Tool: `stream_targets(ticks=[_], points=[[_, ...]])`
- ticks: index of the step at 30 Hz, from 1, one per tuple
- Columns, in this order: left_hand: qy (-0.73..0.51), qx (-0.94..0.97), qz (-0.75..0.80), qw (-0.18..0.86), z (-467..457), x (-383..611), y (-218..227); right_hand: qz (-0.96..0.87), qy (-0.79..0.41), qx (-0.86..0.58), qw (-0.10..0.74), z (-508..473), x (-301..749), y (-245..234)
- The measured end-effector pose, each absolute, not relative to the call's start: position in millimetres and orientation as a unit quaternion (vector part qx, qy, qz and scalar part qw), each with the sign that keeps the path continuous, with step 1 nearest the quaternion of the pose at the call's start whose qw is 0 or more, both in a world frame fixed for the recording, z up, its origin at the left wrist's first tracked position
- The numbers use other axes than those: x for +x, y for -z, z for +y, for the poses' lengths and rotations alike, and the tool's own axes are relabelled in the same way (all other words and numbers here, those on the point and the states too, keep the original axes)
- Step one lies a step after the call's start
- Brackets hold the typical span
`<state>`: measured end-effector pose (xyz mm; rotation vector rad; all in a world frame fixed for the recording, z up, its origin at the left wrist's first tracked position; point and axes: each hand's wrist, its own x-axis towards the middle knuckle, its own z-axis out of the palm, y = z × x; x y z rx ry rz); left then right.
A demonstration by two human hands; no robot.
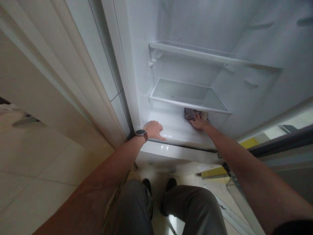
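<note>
My right hand [199, 123] presses a crumpled patterned cloth [190, 114] onto the white floor of the refrigerator [171, 129], under the lower glass shelf [186, 89] and toward the right wall. Its fingers spread over the cloth and grip it. At the front left corner of the refrigerator floor rests my left hand [154, 129], thumb apart from the slightly curled fingers, holding nothing. A round-faced watch [141, 132] on a brown strap circles the left wrist.
An upper shelf [215, 56] crosses the refrigerator above the lower one. The open door [288, 150] stands at the right. A wooden door frame [73, 65] runs along the left. Below, glass panels [234, 218] and a yellow object [214, 173] lie by my legs on the tiled floor.
</note>
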<state>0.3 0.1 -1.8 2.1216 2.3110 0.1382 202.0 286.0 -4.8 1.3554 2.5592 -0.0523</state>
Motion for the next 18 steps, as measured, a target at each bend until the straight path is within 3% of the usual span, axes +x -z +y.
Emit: stream_targets(ticks=[8, 18], points=[[-0.063, 0.671, 0.738, 0.029, 1.2, 2.3, -1.3, 0.902, 0.051, 0.417, 0.097, 241.1, 137.2, 1.7], [-0.089, 0.672, 0.735, -0.002, -0.5, 4.0, 1.5, 0.932, 0.104, 0.3, 0.173, 136.6, 12.9, -1.7]])
